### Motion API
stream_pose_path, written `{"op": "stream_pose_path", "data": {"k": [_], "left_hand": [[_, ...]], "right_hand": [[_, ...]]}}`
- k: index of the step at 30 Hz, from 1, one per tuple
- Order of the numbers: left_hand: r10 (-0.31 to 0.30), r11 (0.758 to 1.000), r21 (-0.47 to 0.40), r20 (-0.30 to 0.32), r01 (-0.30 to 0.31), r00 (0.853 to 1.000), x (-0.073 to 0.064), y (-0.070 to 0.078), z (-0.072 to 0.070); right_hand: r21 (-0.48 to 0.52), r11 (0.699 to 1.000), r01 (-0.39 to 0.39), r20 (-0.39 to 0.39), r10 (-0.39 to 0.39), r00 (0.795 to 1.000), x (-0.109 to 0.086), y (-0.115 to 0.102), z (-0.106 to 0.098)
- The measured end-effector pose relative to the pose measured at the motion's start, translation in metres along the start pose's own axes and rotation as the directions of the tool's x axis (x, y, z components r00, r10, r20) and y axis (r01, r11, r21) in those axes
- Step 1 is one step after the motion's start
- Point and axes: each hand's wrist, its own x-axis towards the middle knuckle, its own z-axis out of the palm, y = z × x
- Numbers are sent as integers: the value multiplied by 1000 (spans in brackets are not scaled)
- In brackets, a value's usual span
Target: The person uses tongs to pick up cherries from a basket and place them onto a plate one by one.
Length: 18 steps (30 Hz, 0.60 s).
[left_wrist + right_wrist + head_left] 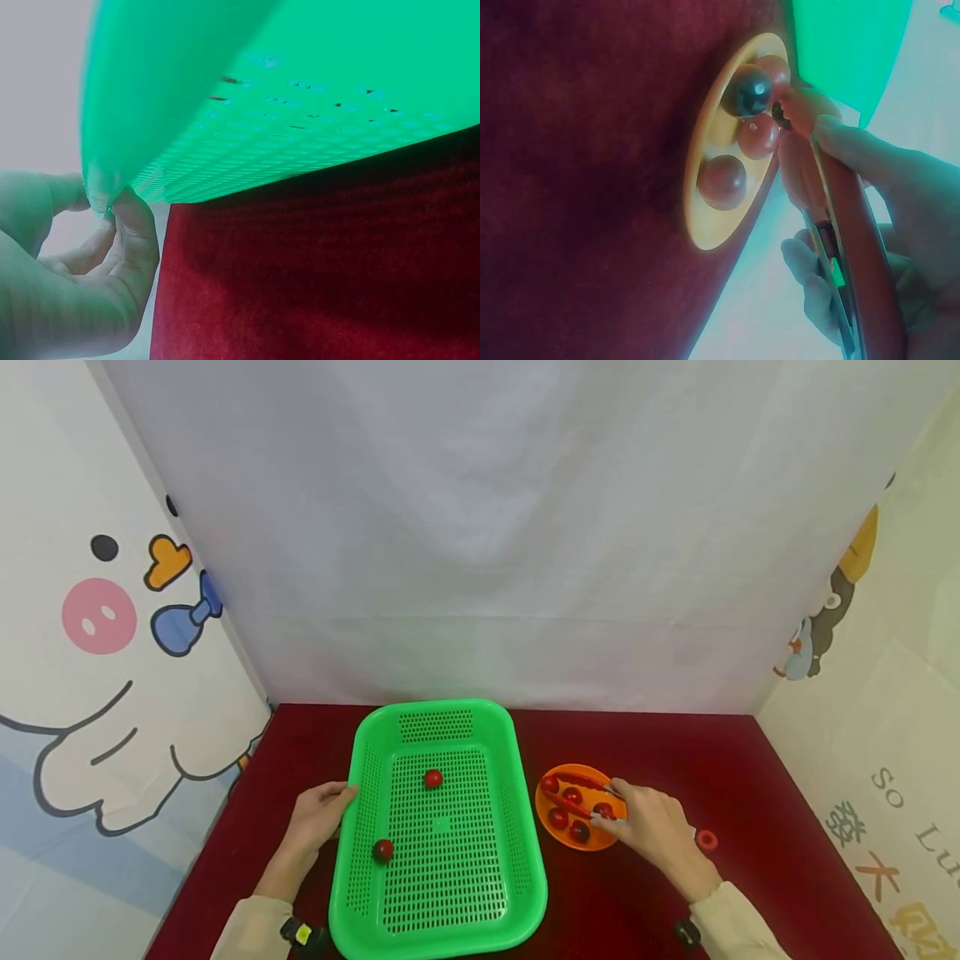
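My left hand (318, 814) pinches the left rim of a green plastic basket (530, 852); in the left wrist view, thumb and fingers meet at that rim. Two cherry tomatoes lie apart in the basket, one tomato (432, 779) toward the far end and another tomato (383, 851) at the left. My right hand (652, 822) grips red-tipped tongs (859, 247) over an orange plate (551, 831). Several cherry tomatoes (724, 182) sit on this plate. From above, the spread tong tips lie on either side of a tomato (550, 783) at the plate's left edge.
The basket and plate stand side by side on a dark red cloth (637, 902). Right of my right hand lies a small red ring (707, 839). A pale curtain (510, 568) hangs behind, with printed cloths at both sides.
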Motion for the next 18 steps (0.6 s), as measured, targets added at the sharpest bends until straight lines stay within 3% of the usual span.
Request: {"op": "stream_pose_path", "data": {"k": [8,18], "left_hand": [[5,1000,-9,2,-5,1000,-1,1,0],[5,1000,-8,2,-5,1000,0,1,0]], "right_hand": [[2,1000,-6,58,6,998,3,0,-3],[3,1000,-22,78,22,997,4,-2,-4]]}}
